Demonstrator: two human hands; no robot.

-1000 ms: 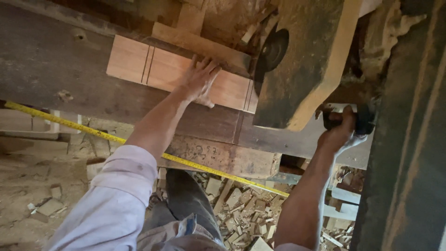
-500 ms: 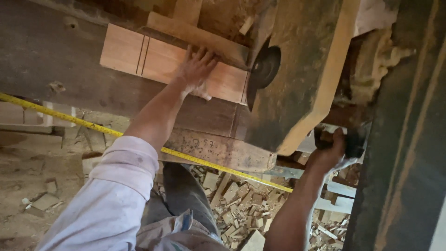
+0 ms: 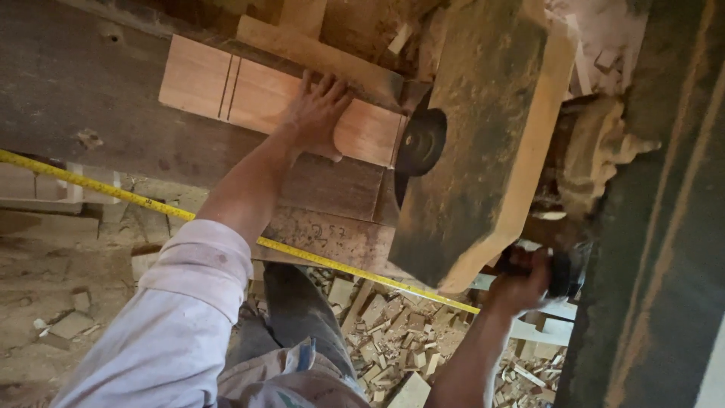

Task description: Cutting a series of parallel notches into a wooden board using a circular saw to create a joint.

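A flat, reddish-brown rectangular wooden board [image 3: 257, 98], marked with two thin dark pencil lines across its width, lay on a dark, worn timber saw bench [image 3: 83, 113], its long upper edge against a pale wooden fence strip [image 3: 317, 53]. The left hand [image 3: 317, 109] lay palm-down on the board near its right end, fingers [image 3: 332, 87] spread flat and reaching up to the fence strip, pressing on the wood rather than gripping it. Just beside the board's right end stood a dark circular saw blade [image 3: 419, 143], seen edge-on and partly tucked under a large, dust-coated wooden guard block [image 3: 483, 136] with a pale bevelled edge; board and blade looked almost touching (whether they actually met could not be told). The right hand [image 3: 521, 283] was lower, below the corner of that block, fingers curled tightly around a dark handle [image 3: 563, 272] whose shape was mostly hidden. A yellow measuring tape [image 3: 151, 200] ran diagonally from the left edge of the view down towards the right hand, passing under the left forearm. The person wore a pale, light-coloured long sleeve [image 3: 174, 317] on the left arm, pushed up to the elbow. Below the bench, the ground was littered with small pale wooden offcuts [image 3: 385, 340] and sawdust, and a dark vertical timber post [image 3: 657, 227] filled the right side.
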